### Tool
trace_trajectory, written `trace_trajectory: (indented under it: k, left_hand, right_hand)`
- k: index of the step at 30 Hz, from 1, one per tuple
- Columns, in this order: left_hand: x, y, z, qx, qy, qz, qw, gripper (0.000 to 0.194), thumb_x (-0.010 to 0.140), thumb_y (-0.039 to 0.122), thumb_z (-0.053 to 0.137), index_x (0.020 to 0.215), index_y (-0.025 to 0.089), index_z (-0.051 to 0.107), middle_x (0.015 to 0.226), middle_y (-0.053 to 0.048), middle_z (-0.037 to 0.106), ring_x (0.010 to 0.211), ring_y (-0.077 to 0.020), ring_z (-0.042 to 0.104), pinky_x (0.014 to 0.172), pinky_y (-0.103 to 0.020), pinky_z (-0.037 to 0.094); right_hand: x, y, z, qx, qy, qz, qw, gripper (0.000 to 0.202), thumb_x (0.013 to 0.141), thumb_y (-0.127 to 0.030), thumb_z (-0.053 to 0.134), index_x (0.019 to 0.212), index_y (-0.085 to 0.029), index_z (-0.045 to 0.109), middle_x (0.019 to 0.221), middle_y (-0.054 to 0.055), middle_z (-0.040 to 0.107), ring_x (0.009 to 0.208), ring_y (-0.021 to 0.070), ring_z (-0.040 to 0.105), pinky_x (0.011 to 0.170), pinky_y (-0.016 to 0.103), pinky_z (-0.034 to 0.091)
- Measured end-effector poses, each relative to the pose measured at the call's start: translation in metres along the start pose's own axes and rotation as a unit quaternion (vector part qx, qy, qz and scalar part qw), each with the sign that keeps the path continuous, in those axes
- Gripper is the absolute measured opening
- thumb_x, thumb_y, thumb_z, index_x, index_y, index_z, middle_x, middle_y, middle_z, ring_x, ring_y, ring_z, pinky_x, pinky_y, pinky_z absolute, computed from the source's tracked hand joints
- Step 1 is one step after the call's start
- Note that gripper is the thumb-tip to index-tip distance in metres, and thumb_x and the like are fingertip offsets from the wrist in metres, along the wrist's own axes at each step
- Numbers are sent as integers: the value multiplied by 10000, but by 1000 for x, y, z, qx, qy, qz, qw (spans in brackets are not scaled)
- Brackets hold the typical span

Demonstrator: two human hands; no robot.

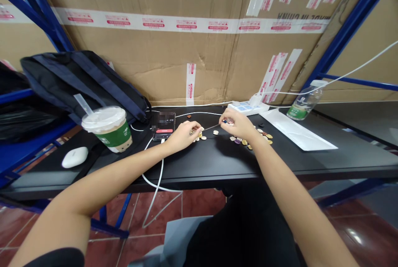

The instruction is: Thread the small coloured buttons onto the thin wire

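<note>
A thin grey string (212,127) stretches between my two hands just above the black table. My left hand (184,135) is closed, its fingertips pinched at the string's left end by a small pale button. Under those fingers lie several cream and yellowish buttons (200,137). My right hand (236,125) is closed on the other end, with small blue, red and white pieces partly visible under its fingers. One white button (215,132) lies between the hands. Beside my right wrist is a loose group of yellow, brown and purple buttons (243,142).
Left of my hands are a phone (164,125) with a white cable, a lidded cup (107,128) with a straw, a white earbud case (75,157) and a backpack (83,84). A power strip (248,108), white tray (297,130) and bottle (306,101) stand right.
</note>
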State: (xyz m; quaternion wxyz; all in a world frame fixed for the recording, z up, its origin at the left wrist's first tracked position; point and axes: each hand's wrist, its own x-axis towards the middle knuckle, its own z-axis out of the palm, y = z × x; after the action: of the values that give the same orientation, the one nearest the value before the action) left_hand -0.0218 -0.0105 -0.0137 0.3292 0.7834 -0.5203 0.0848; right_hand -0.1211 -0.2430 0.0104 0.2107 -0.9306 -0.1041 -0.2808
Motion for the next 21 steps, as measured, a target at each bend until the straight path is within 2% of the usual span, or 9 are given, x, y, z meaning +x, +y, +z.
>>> trace_trajectory:
  k: [9,17,21]
  left_hand:
    - [-2,1,1,-61,-7,-1,998,124,923,303,582,937,194,640,889,-30,722,857,-177,677,829,-316,527]
    - [-2,0,0,-70,-19,-4,997,102,894,257,602,967,202,648,829,-7,707,781,-157,663,765,-289,523]
    - [-2,-2,2,-87,-10,-2,996,127,891,231,603,999,191,655,895,-21,720,820,-157,672,790,-284,531]
  right_hand:
    - [0,1,0,5,-2,-8,1000,104,778,-200,562,747,-206,661,830,28,611,795,187,576,733,316,416]
    - [0,-1,0,3,-7,5,1000,117,786,-199,551,749,-211,662,839,33,625,785,192,570,726,320,413]
    - [-1,-1,0,0,-5,4,1000,115,786,-197,556,751,-210,664,836,30,622,781,189,572,725,320,415]
